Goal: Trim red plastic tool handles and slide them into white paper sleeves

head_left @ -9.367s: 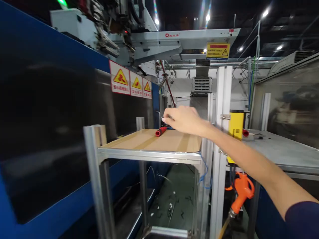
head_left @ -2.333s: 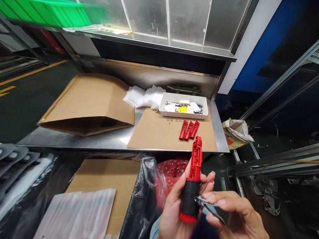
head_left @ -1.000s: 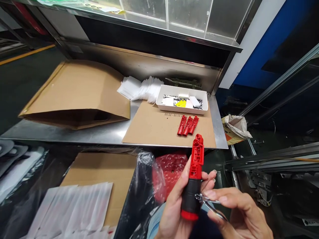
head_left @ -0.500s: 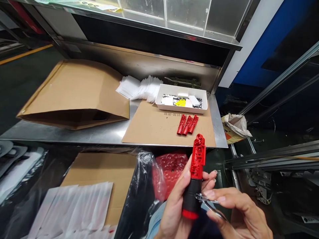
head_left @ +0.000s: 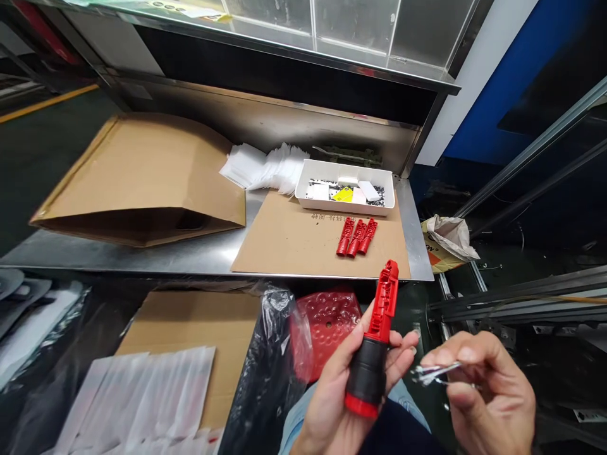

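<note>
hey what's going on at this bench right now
Someone's left hand is holding a red-and-black part. The right hand pinches a small metal tool, which is not touching that part. Three red pieces lie side by side on a cardboard sheet, in front of a white tray.

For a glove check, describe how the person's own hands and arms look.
The left hand and right hand are bare: no gloves, and no rings or markings can be made out. The forearms are nearly all out of the picture, so no sleeve shows. Lower down, light blue cloth and dark cloth are worn.
</note>
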The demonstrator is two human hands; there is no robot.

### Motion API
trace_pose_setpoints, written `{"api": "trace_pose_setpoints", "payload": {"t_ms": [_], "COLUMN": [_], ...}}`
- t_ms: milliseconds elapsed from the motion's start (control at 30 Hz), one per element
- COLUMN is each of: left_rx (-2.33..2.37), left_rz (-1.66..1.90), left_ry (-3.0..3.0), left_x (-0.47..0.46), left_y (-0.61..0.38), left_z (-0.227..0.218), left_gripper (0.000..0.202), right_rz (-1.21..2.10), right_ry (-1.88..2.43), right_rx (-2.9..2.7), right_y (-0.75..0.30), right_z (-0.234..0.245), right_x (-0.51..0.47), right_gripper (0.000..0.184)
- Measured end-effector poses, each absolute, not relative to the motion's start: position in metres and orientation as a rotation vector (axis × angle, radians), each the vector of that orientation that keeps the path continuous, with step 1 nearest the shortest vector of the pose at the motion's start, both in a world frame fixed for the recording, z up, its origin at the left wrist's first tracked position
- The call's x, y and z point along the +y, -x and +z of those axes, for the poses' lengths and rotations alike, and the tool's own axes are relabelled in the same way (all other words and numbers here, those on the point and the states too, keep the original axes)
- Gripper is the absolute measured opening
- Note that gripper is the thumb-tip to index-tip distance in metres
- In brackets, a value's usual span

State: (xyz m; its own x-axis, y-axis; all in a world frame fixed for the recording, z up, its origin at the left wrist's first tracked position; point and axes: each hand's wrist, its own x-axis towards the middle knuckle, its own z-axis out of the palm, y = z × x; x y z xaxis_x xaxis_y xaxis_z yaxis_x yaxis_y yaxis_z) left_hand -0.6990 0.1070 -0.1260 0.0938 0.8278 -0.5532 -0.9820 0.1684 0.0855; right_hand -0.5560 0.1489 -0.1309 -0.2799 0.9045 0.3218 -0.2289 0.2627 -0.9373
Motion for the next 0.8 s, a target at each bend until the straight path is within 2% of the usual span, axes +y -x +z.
{"api": "trace_pose_setpoints", "payload": {"t_ms": [133,267,800], "left_rx": [0.524,0.476,0.577], "left_rz": [1.398,1.417,1.415], "left_ry": [0.342,0.288,0.269], "left_x": [0.105,0.103,0.110], "left_y": [0.700,0.699,0.698], "left_z": [-0.128,-0.133,-0.131], "left_gripper": [0.040,0.026,0.031], "right_rz": [0.976,0.844,0.754], "right_ry": [0.688,0.694,0.713], "right_rx": [-1.607,-1.710,-1.762], "right_y": [0.563,0.568,0.569], "right_z": [-0.135,-0.141,-0.143], "right_x": [0.138,0.132,0.134], "right_gripper": [0.024,0.022,0.021]}}
